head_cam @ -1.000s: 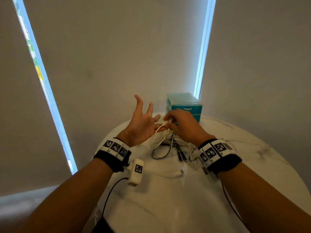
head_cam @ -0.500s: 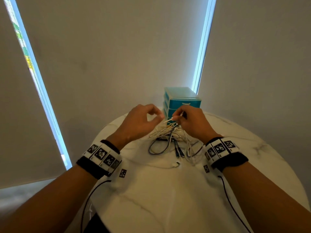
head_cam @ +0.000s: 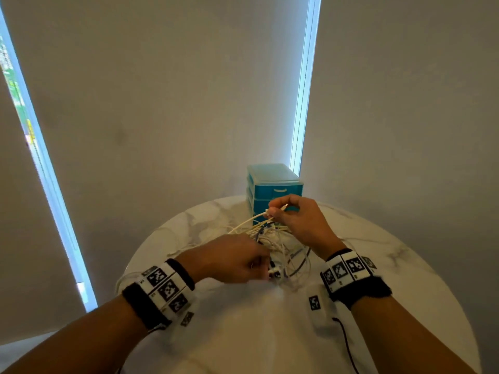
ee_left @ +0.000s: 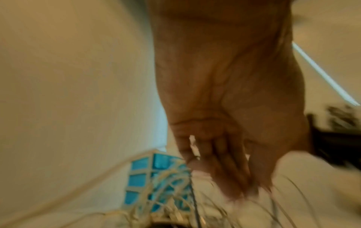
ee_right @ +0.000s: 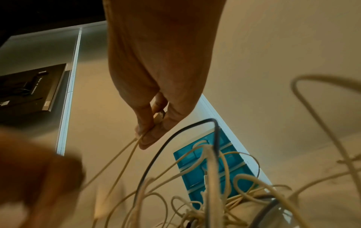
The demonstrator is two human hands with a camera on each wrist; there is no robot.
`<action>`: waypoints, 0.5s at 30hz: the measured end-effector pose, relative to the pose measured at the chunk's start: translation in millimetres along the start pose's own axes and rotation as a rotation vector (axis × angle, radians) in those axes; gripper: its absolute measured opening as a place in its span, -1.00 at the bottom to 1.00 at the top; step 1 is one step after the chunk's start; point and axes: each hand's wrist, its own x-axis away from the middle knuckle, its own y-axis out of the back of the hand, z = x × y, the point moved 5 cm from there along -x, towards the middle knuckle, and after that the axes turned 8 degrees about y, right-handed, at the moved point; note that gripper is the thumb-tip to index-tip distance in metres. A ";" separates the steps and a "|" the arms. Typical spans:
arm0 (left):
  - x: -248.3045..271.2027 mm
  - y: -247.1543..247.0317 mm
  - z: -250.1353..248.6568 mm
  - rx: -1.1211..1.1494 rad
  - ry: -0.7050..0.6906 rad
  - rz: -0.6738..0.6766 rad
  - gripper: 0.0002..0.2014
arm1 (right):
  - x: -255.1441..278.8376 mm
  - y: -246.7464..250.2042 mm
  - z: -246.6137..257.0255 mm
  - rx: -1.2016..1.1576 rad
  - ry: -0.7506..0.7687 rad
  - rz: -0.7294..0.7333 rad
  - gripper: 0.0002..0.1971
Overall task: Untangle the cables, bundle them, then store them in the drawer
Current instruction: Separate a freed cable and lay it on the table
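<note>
Left hand [ee_left: 224,108] is reaching down from 12 o'clock, fingers [ee_left: 230,172] extending toward blurred cables [ee_left: 171,185]; blue drawers [ee_left: 144,174] are standing at 7 o'clock.

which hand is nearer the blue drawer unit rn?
Right. The right hand is raised just in front of the drawer unit, pinching a white cable. The left hand is lower, at the tangle's near side.

Probably a home: marble table [head_cam: 405,279], window blinds [head_cam: 162,103].
</note>
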 end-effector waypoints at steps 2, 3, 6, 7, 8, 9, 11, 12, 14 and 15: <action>4.7 31.9 22.8 0.243 0.034 -0.343 -0.85 | 1.3 2.7 -0.7 -0.057 0.001 -0.009 -0.84; 6.5 43.4 35.9 0.329 0.090 -0.508 -0.87 | 1.1 2.4 -1.7 -0.100 -0.002 -0.024 -0.83; -2.7 46.0 57.9 0.655 0.268 -0.571 -0.83 | -1.8 -4.8 1.3 -0.223 -0.009 -0.093 -0.80; -8.5 38.7 59.0 0.754 0.295 -0.506 -0.81 | -3.7 -8.3 2.6 -0.238 -0.005 -0.114 -0.78; -12.9 33.5 57.6 0.814 0.299 -0.473 -0.81 | -5.3 -11.1 3.1 -0.244 -0.004 -0.139 -0.78; -15.9 31.4 55.7 0.848 0.289 -0.471 -0.81 | -6.7 -13.0 1.9 -0.257 -0.004 -0.170 -0.77; -18.7 30.4 53.1 0.914 0.265 -0.498 -0.82 | -7.6 -15.3 -3.5 -0.317 -0.019 -0.236 -0.75; -19.1 30.6 52.0 0.941 0.262 -0.522 -0.83 | -6.5 -17.0 -5.4 -0.360 -0.035 -0.256 -0.74; -17.0 31.5 50.3 0.993 0.276 -0.580 -0.83 | -3.2 -25.6 -6.3 -0.431 -0.071 -0.247 -0.70; -15.5 31.6 48.9 1.014 0.277 -0.597 -0.81 | -1.9 -31.3 -6.3 -0.455 -0.085 -0.224 -0.68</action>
